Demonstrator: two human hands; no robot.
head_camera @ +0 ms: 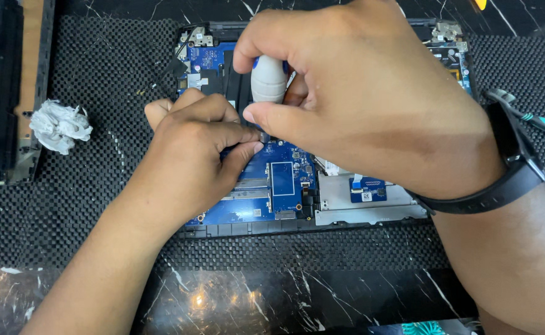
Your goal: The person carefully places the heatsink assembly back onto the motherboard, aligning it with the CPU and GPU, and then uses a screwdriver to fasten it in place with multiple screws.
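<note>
Two hands on opened laptop (372, 214) | right hand (372, 99) clenched around grey-handled screwdriver (267, 77), upright at 12 o'clock of blue board (279, 180) | left hand (192, 149) pinches at tip | step: probably turning a screw; next needs steady vertical pressure.

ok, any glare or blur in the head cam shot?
Head view: sharp overall; warm light glare on the glossy marble table at the bottom edge; both hands evenly lit, the right hand hiding the screwdriver tip; soft shadow under the left hand.
</note>
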